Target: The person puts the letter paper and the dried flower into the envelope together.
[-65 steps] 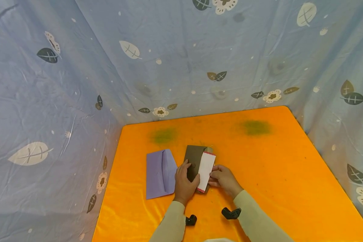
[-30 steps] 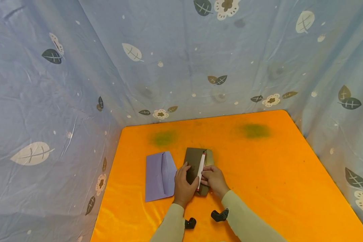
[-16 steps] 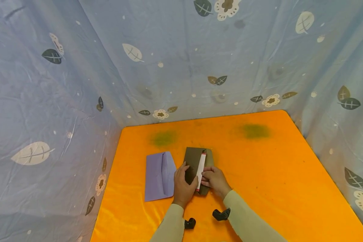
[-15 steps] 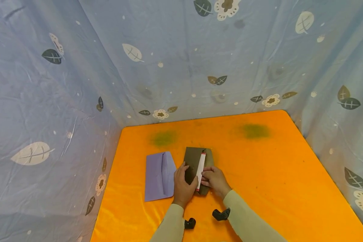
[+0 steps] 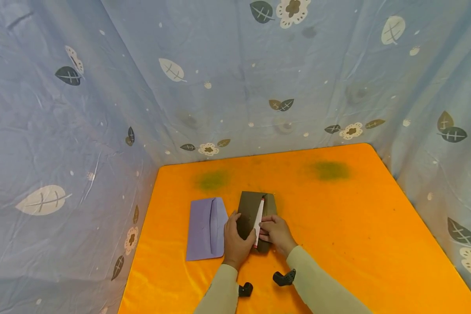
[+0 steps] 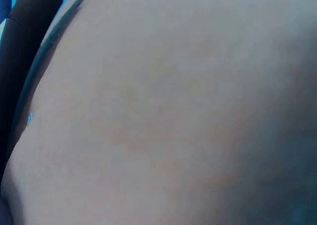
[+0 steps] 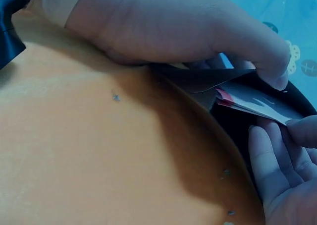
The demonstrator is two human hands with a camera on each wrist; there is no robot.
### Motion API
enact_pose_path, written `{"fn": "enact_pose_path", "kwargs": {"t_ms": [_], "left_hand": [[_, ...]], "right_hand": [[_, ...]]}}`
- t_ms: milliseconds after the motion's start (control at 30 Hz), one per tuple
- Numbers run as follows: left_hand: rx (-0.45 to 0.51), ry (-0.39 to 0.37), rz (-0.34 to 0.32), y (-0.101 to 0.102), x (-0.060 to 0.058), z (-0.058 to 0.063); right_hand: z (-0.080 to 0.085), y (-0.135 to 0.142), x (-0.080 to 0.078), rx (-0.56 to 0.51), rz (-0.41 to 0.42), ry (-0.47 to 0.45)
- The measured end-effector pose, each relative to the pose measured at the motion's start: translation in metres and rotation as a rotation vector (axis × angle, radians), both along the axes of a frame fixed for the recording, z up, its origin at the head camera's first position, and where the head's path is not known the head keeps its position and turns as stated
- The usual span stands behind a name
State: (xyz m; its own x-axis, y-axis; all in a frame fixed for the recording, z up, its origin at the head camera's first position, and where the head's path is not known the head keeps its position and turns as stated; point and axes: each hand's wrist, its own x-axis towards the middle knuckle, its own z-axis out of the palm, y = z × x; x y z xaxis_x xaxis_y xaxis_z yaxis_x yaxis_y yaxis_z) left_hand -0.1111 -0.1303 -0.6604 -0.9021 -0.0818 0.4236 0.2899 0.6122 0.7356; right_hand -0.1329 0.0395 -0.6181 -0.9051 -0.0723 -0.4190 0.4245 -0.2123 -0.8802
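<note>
In the head view, a dark olive-brown envelope (image 5: pixel 250 204) lies with its flap turned out to the right. My left hand (image 5: pixel 237 245) grips its left part, thumb at the opening. White folded paper with red ends (image 5: pixel 259 213) sits partly inside the opening, a narrow strip showing. My right hand (image 5: pixel 279 234) pinches the paper's right edge. The right wrist view has the layered paper (image 7: pixel 255 103) between thumb and fingers, inside the gaping envelope mouth. Skin (image 6: pixel 153 106) fills most of the left wrist view, with a dark strip at its left edge.
A lavender envelope (image 5: pixel 198 231), flap out to the right, lies just left of the left hand. The orange tabletop (image 5: pixel 361 226) bears two greenish stains near the back. Blue patterned cloth (image 5: pixel 227 100) hangs behind and at both sides.
The white paper has slid left into the dark envelope, from a wide panel to a narrow strip. My right hand has moved left with it; the left hand has hardly moved.
</note>
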Motion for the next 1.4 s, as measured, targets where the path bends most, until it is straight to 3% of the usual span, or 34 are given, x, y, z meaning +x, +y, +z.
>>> {"fn": "enact_pose_path", "kwargs": {"t_ms": [133,333,667,1100,1400], "left_hand": [[-0.020,0.030,0.011,0.000,-0.001,-0.001],[-0.055,0.024,0.021,0.001,-0.002,-0.002],[-0.034,0.040,0.004,0.003,0.000,0.000],[-0.050,0.103,-0.019,0.006,0.000,-0.009],[-0.073,0.079,0.003,0.007,-0.006,-0.007]], "right_hand": [[-0.002,-0.001,0.003,0.019,0.003,0.006],[-0.002,-0.003,0.003,0.087,0.073,0.033],[-0.008,-0.008,-0.009,0.122,0.124,0.054],[-0.022,-0.015,-0.015,0.188,0.107,0.137],[-0.022,-0.012,-0.017,0.176,0.015,0.153]]}}
